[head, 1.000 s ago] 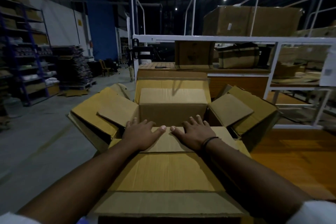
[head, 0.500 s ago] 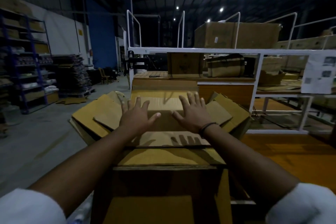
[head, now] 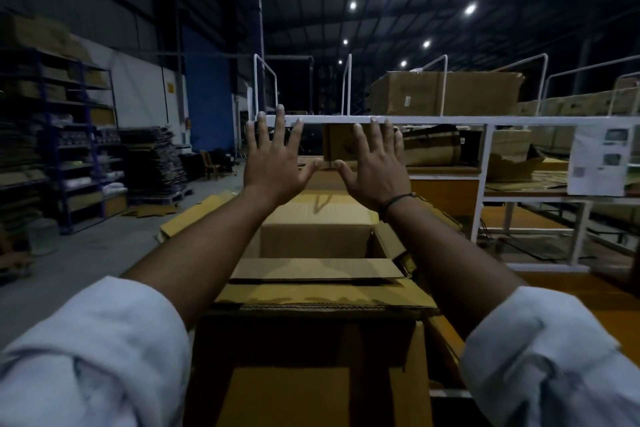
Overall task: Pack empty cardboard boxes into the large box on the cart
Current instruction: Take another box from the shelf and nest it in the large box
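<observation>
Flaps splayed wide on the large box [head: 311, 302], close in front and low in view, plain brown card. Left hand [head: 273, 163] and right hand [head: 375, 166] up above it, side by side but apart, fingers straight and fanned, gripping nothing, touching nothing, dark wristband [head: 398, 201] on the right. Beyond, white rack [head: 485, 120] with a printed sheet [head: 599, 159] on its front, writing too small to read.

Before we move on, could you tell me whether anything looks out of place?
Loose cardboard pieces lie on the floor beside the blue shelving, apart from the stacked pile. Nothing else stands out.
</observation>
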